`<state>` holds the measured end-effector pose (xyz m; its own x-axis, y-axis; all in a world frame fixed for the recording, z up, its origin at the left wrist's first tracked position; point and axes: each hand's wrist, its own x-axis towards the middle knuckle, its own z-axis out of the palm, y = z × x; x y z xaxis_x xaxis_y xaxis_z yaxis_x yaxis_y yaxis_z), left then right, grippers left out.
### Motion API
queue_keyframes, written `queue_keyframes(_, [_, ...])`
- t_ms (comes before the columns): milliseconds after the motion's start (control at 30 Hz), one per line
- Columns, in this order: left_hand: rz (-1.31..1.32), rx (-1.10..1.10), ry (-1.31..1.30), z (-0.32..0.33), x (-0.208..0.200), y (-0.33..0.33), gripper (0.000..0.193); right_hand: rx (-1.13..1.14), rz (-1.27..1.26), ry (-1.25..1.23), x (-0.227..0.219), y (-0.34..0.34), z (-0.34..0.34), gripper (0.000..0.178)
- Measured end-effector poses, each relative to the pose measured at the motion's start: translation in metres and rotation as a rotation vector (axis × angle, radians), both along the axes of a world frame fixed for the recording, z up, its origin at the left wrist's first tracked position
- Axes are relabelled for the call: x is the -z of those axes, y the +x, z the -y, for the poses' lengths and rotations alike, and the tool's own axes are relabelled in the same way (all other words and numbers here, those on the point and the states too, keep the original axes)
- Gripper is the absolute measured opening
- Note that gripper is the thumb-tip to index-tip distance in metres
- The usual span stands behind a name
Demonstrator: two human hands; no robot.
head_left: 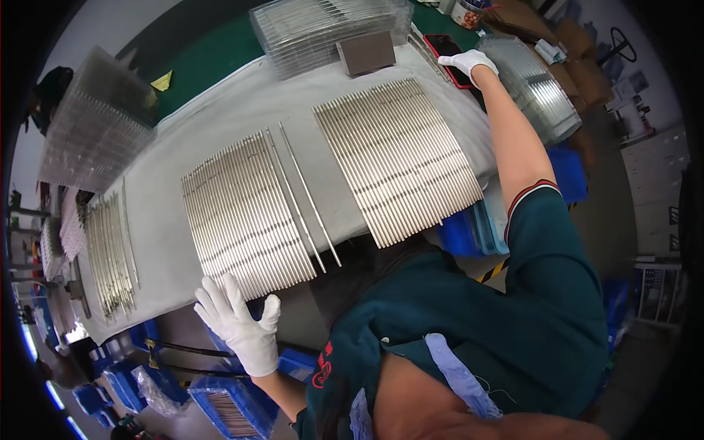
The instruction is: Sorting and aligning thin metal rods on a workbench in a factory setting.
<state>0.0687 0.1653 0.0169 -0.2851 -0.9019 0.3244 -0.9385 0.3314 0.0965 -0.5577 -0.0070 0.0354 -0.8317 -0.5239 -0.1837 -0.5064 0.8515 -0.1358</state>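
My left hand [240, 328], in a white glove, is open with its fingers spread. Its fingertips are at the near ends of a row of thin metal rods [246, 216], which lie side by side on a white cloth. Two separate rods [304, 194] lie just right of that row. A second row of rods [400, 161] is spread further right. My right hand [475, 64], also gloved in white, reaches to the far right and lies over a phone [449, 55] in a red case. One digit stretches across its dark screen; the other fingers are partly hidden.
Clear plastic trays are stacked at the back [330, 37], the left [95, 125] and the right [532, 88]. A grey-brown block [366, 53] stands before the back stack. More rods [110, 257] lie at the left edge. Blue bins [231, 407] stand below the table.
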Motion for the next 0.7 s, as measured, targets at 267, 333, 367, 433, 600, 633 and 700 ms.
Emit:
queue_keyframes(267, [0.02, -0.005, -0.01, -0.002, 0.0, -0.001, 0.086, 0.001, -0.001, -0.019, -0.002, 0.007, -0.001, 0.101])
queue_keyframes(333, [0.032, 0.009, -0.016, -0.001, -0.004, -0.005, 0.085, -0.048, 0.107, 0.058, -0.014, 0.016, 0.0, 0.1])
queue_keyframes(367, [0.032, 0.031, -0.021, 0.001, -0.007, -0.008, 0.086, -0.09, -0.011, 0.013, -0.015, 0.019, -0.003, 0.101])
queue_keyframes(433, [0.036, 0.054, -0.027, 0.003, -0.011, -0.014, 0.086, -0.183, -0.154, -0.026, -0.029, 0.045, -0.023, 0.099])
queue_keyframes(600, [0.107, 0.187, 0.073, 0.008, -0.019, -0.042, 0.088, -0.641, -0.349, -0.505, -0.014, 0.089, -0.075, 0.068])
queue_keyframes(633, [0.079, 0.229, 0.089, 0.011, -0.019, -0.052, 0.087, -0.731, -0.335, -0.545, -0.013, 0.095, -0.083, 0.06])
queue_keyframes(700, [0.072, 0.322, 0.133, 0.017, -0.022, -0.077, 0.088, -0.917, -0.286, -0.629, -0.003, 0.104, -0.089, 0.058])
